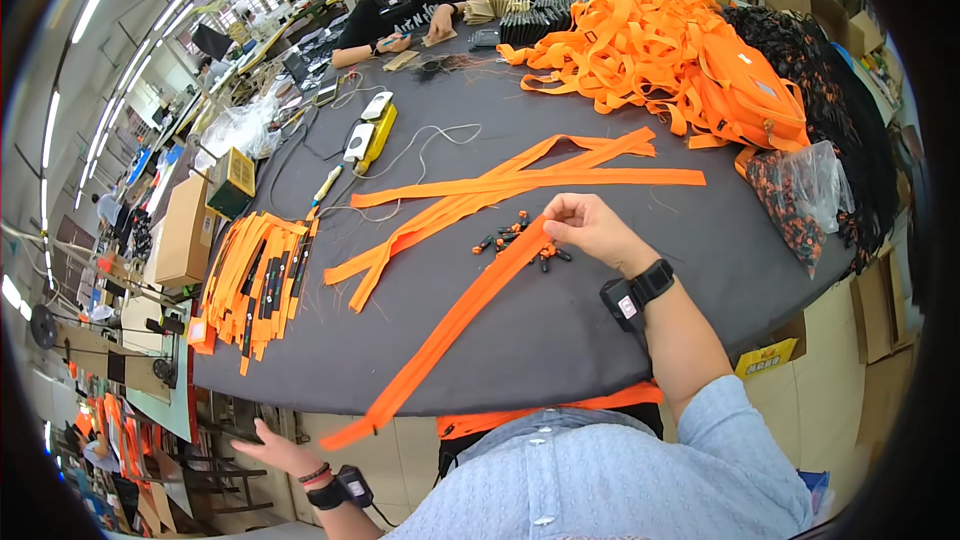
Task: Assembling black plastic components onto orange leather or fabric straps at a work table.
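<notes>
My right hand (592,228) pinches the upper end of a long orange zipper strip (450,315) between thumb and fingers. The strip slants down to the left across the table edge, and its lower end, with a small dark piece on it, hangs over the side. My left hand (277,449) is off the table near that lower end, fingers spread and nothing in them. Beside and partly under the held strip lies a small heap of black-and-orange zipper pulls (520,228). Farther back, several more orange zipper strips (540,179) lie crossed on the dark tabletop (560,350).
Orange strips with black pieces (262,280) lie stacked at the left edge. A yellow-and-white power strip (372,135) trails cables. Orange webbing (640,50), an orange bag (750,90) and a plastic bag of small parts (795,200) crowd the right. Two people work across the table.
</notes>
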Tool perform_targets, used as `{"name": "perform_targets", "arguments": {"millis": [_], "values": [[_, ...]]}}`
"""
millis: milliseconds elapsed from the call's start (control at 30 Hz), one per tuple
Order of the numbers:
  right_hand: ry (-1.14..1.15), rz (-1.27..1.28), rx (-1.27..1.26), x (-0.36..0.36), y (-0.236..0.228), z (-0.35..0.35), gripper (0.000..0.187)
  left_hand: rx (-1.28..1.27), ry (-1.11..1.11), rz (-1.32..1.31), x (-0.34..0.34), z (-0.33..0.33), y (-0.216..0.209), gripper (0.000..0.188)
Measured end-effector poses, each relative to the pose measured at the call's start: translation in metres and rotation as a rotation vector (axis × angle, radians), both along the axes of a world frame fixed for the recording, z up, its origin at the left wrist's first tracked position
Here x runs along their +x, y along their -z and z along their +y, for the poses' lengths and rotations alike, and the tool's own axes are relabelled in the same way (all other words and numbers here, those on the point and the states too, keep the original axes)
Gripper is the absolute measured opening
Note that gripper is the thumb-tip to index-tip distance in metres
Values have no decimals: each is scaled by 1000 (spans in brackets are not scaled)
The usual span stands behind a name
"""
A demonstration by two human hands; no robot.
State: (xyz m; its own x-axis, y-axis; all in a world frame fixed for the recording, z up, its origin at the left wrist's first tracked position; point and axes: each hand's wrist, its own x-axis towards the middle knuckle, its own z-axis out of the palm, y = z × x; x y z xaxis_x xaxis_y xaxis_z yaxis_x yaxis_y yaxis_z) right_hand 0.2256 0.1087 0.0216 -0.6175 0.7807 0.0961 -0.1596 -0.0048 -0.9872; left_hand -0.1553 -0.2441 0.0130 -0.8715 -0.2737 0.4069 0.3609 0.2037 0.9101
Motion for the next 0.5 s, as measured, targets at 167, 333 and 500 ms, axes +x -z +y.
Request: {"name": "perform_targets", "arguments": {"millis": [167, 333, 500], "values": [[-198, 129, -80, -13, -3, -24, 8, -221, 1066, 94, 76, 103, -42, 24], [-359, 114, -95, -36, 8, -46, 8, -347, 1828, -156, 144, 190, -39, 23], [-62, -141, 52, -39, 18, -40, 11, -516, 1900, -162, 146, 250, -8, 16]]}}
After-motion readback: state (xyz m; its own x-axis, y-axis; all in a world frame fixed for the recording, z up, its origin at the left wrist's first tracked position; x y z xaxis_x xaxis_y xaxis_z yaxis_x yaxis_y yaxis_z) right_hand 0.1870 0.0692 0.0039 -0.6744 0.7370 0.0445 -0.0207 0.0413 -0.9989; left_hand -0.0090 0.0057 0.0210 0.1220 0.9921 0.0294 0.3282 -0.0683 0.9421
